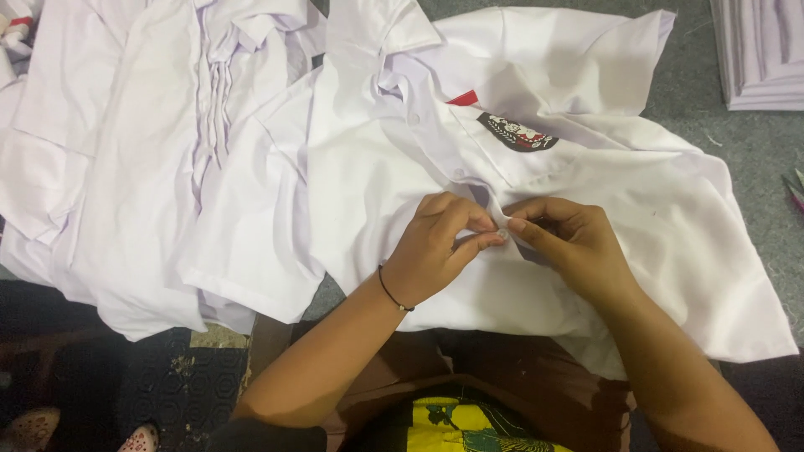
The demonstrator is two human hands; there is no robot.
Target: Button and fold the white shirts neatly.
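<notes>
Centrally, left hand (431, 247) and right hand (569, 243) meet, fingertips pinched together on shirt (402, 167) button (502, 232), badge (517, 132) farther, more shirts (142, 151) left.

Shirt (536, 276): white cloth, matt, smooth, creased. Badge (517, 133): stitched, dark. Floor (758, 159): grey carpet, rough.
</notes>
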